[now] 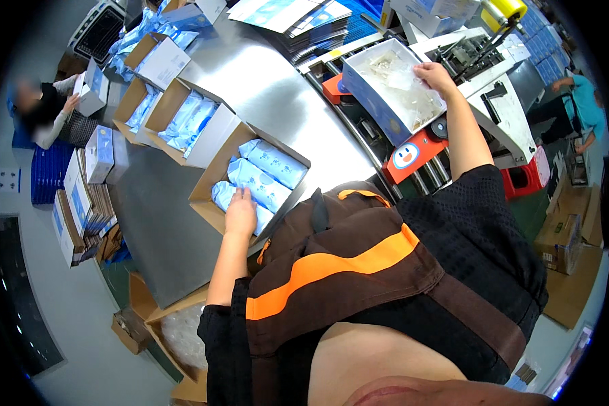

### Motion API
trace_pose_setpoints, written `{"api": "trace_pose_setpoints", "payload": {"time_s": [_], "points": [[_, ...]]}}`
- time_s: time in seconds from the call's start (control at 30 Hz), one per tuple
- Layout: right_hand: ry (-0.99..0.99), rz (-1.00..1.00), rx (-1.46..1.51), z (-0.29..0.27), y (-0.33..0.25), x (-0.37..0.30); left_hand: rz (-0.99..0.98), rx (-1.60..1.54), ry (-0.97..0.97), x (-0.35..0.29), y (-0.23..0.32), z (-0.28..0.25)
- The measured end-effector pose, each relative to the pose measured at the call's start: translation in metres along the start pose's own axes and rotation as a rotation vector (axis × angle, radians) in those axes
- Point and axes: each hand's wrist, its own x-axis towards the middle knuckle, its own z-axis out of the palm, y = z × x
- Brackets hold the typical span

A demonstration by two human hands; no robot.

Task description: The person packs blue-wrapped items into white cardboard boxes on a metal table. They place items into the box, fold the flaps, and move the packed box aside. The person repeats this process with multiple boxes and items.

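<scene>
My left hand (pixel 241 212) lies on light-blue soft packs (pixel 260 183) standing in a row inside an open cardboard box (pixel 231 150), its fingers stretched out over the nearest pack. Over to the right, my right hand (pixel 437 77) reaches over the rim of a blue-and-white box (pixel 374 103). Its fingers are closed at a clear plastic packet (pixel 414 76) among many similar small translucent packets. That box rests on the roller conveyor of a machine, tilted toward me.
More open boxes of blue packs (pixel 191 122) line the steel table (pixel 250 74). Flat cartons (pixel 84 193) are stacked at left. A sealing machine (pixel 497 101) with yellow tape stands at right. One person (pixel 47 108) holds a box across the table; another (pixel 582 108) is far right.
</scene>
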Motion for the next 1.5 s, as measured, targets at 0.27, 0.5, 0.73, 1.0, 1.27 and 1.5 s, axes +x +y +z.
{"api": "trace_pose_setpoints", "payload": {"time_s": [0.27, 0.5, 0.73, 1.0, 1.27, 1.5], "points": [[0.238, -0.047, -0.291, -0.002, -0.032, -0.028, -0.047, -0.051, -0.041, 0.004, 0.009, -0.025], [0.083, 0.095, -0.318, -0.022, -0.047, -0.049, 0.096, -0.096, -0.084, -0.021, 0.018, -0.03], [-0.422, -0.144, 0.263, 0.03, -0.115, -0.101, 0.151, -0.138, -0.14, -0.027, 0.001, -0.023], [-0.914, -0.726, -0.258, 0.284, -0.202, -0.16, 0.014, -0.098, 0.273, -0.044, 0.011, -0.063], [-0.463, -1.097, -0.503, 0.318, -0.197, -0.181, -0.6, -1.019, 0.17, -0.089, 0.0, -0.029], [-1.256, -0.31, -0.385, 0.326, -0.17, -0.141, -0.267, -0.295, -0.092, -0.056, 0.046, -0.04]]}}
